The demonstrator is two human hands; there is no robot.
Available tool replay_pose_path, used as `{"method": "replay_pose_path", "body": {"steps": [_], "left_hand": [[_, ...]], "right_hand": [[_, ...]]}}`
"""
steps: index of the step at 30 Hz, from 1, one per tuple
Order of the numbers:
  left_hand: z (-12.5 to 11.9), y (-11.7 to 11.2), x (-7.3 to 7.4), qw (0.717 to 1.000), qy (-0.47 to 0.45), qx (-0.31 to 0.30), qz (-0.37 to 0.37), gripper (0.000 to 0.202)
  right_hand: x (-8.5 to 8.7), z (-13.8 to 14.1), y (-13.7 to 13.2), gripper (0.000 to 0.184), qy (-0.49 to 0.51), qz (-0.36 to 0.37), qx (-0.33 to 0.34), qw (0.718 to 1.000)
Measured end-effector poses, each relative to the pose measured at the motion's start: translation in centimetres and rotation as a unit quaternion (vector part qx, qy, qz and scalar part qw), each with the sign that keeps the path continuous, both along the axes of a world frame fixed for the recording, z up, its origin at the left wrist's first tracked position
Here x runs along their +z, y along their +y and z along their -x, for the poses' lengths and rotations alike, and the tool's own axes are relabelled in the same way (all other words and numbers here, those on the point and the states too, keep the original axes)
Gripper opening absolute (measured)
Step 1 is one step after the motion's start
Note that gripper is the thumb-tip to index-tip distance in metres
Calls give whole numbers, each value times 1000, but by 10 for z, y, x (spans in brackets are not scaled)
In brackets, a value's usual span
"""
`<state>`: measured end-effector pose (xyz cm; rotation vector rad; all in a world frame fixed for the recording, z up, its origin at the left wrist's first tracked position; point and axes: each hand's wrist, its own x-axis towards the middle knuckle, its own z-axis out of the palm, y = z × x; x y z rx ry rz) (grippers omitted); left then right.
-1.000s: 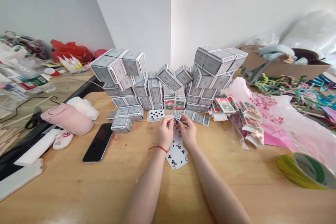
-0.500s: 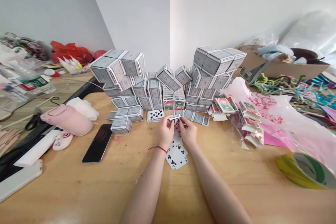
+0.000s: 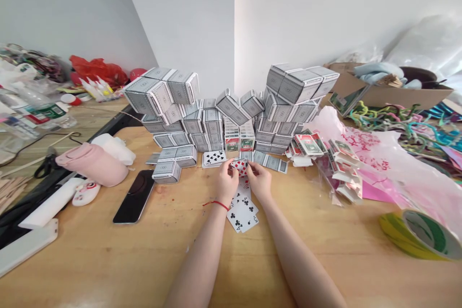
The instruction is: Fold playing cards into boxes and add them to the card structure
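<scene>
Between my two hands is a playing card (image 3: 239,167) with red diamonds, its face toward me. My left hand (image 3: 227,180), with a red string at the wrist, is closed on the card's left end. My right hand (image 3: 259,180) pinches its right end. Below them, several face-up club cards (image 3: 242,214) lie overlapped on the table. Just left of my hands is a face-up stack of spade cards (image 3: 213,159). Right of them lie cards with grey backs (image 3: 270,160). Behind stands a structure of folded card blocks (image 3: 212,127), with red-and-green card boxes (image 3: 240,143) in its middle.
A black phone (image 3: 134,197) and a pink bottle (image 3: 93,164) lie at left. To the right are loose card boxes (image 3: 308,145), opened boxes (image 3: 344,168), a pink-printed plastic bag (image 3: 375,154) and a roll of yellow tape (image 3: 418,233). The structure's stacked sides overhang the table.
The card in my hands has tilted from nearly edge-on, so its red diamond face now shows. My hands stay in almost the same place.
</scene>
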<state>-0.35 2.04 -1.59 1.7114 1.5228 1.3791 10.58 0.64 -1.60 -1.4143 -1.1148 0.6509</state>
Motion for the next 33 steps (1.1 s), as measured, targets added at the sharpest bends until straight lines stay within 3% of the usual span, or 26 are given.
{"method": "replay_pose_path", "body": {"steps": [10,17,27,33], "left_hand": [[0,0,2,998,-8,-57,-4,26],[2,2,-3,999,-20,-44,-1,25],[2,-1,7,990,21,-108,-89,28],[3,-2,5,990,60,-80,-98,28]], "right_hand": [[5,3,-1,29,196,34,106,974],[6,4,-1,28,359,62,208,908],[8,3,1,28,387,102,220,889],[10,3,1,30,398,90,207,889]]}}
